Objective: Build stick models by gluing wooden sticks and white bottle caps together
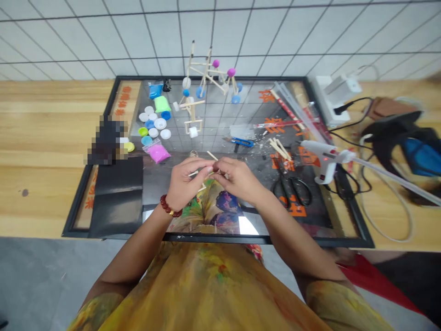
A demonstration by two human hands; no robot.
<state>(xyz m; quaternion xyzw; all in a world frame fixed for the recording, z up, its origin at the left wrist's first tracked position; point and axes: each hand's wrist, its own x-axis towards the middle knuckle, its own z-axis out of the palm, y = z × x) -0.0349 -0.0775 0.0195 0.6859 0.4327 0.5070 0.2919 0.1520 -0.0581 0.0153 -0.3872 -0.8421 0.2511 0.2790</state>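
Observation:
My left hand point(188, 181), with a beaded bracelet on its wrist, meets my right hand point(239, 179) over the near middle of the glass-topped board. The fingertips of both hands are pinched together on thin pale wooden sticks point(212, 156). Stick ends poke out above the fingers and below my left hand; the joints between them are hidden. Farther off stand a small stick figure point(191, 110) with white foam pieces and a larger stick model point(206, 73) with blue and magenta balls.
At left are several small paint-pot-like cups point(160, 123), bags of coloured clay point(156, 151) and a black sheet point(117, 197). At right lie blue-handled snips point(241, 142), loose sticks point(280, 149), black scissors point(292, 191), a white glue gun point(324, 158) and cables. A tiled wall stands behind.

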